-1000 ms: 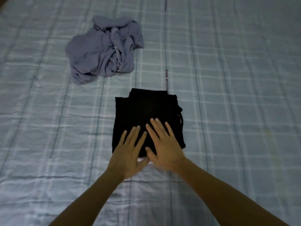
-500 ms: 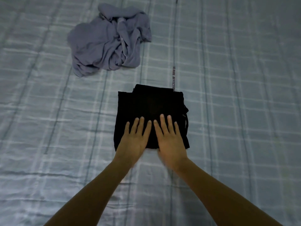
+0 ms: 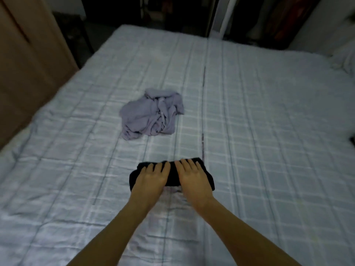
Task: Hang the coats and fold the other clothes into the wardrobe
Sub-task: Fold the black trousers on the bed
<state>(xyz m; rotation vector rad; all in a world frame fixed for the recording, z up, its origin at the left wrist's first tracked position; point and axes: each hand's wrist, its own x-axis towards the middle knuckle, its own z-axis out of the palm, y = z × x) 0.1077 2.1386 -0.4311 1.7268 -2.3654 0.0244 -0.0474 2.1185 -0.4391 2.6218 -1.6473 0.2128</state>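
Observation:
A folded black garment point(image 3: 172, 175) sits as a compact bundle near the front middle of the bed point(image 3: 269, 131). My left hand point(image 3: 151, 177) covers its left half and my right hand point(image 3: 192, 175) its right half, fingers reaching over the top to the far edge. Both hands grip the bundle; the thumbs are hidden under it. A crumpled lavender garment point(image 3: 151, 116) lies loose on the bed farther back, a little to the left, apart from both hands.
The bed has a pale blue checked cover. A brown wooden panel point(image 3: 25, 54) stands along its left side. Beyond the far edge is a dark open wardrobe point(image 3: 172, 14) with a white frame post point(image 3: 221, 16). A white pillow point(image 3: 345, 56) lies at the far right.
My view has tilted up from the bed to take in the room. Both hands moved from lying flat on the black garment to gripping it, and the bundle now looks narrower.

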